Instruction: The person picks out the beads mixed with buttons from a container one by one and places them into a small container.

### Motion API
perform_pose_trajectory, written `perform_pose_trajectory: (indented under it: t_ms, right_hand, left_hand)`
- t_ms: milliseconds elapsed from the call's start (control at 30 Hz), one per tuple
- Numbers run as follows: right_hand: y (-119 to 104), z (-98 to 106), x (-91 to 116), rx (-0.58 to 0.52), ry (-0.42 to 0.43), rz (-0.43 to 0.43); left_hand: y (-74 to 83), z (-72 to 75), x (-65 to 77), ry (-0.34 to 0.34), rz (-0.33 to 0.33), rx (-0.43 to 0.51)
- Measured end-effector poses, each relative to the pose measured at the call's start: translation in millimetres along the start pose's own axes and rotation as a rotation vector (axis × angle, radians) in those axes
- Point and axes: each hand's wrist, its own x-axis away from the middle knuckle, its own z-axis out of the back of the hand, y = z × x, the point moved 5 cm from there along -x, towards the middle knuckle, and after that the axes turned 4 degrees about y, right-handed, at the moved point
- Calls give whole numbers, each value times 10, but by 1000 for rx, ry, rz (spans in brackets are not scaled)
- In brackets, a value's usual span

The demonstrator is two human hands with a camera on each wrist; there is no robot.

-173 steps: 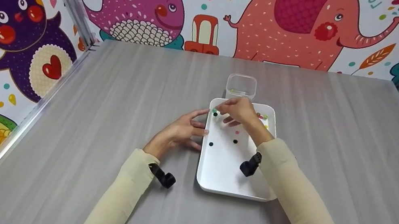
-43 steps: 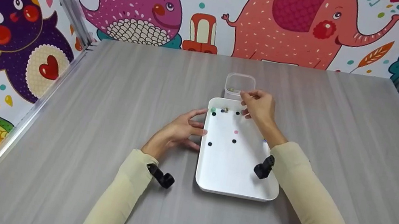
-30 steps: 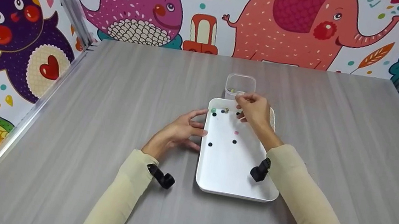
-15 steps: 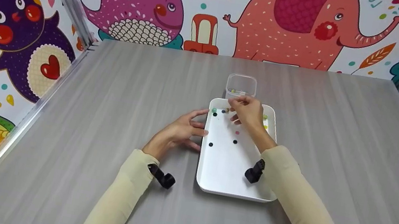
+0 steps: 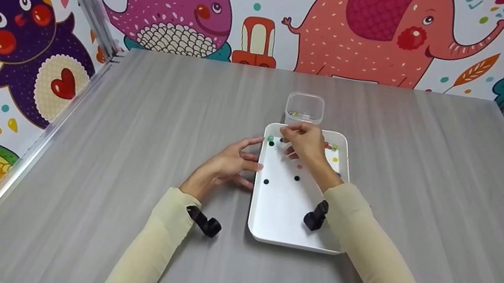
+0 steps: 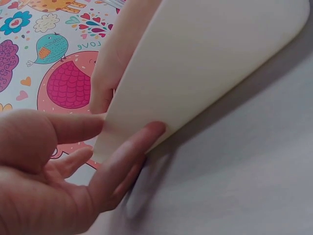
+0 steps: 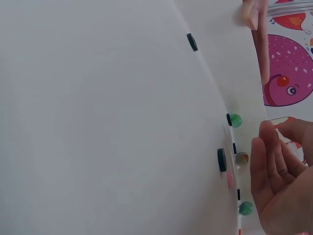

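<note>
A white tray (image 5: 291,211) lies on the table, holding glass marbles and small black discs. My left hand (image 5: 224,165) grips its left wall: in the left wrist view the thumb (image 6: 80,128) meets the rim and other fingers lie along the outer side. My right hand (image 5: 307,146) is over the tray's far left part, thumb and index tips close together with nothing showing between them. In the right wrist view a green marble (image 7: 235,121), a multicoloured marble (image 7: 242,158) and another green marble (image 7: 245,208) sit along the wall beside that hand.
Just behind the tray stands a clear plastic box (image 5: 305,105) with a few marbles at its bottom. Black discs (image 5: 297,178) and a pink piece (image 5: 299,167) lie mid-tray; a yellow piece (image 5: 335,160) sits to the right. A printed wall panel (image 5: 369,32) closes the table's back.
My right hand has moved from beside the clear box leftward and toward me, over the tray's far left part. The left hand stays in place on the tray.
</note>
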Motion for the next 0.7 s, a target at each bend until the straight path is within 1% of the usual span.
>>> perform_pose_trajectory:
  t_ms: [167, 467, 700]
  right_hand:
    - [6, -30, 5, 28, -34, -26]
    - [-30, -110, -8, 16, -55, -41]
    - [-14, -184, -12, -12, -75, -54]
  left_hand:
    - [-3, 6, -4, 3, 5, -6]
    - [-2, 5, 0, 0, 9, -2]
    - [0, 4, -10, -1, -8, 4]
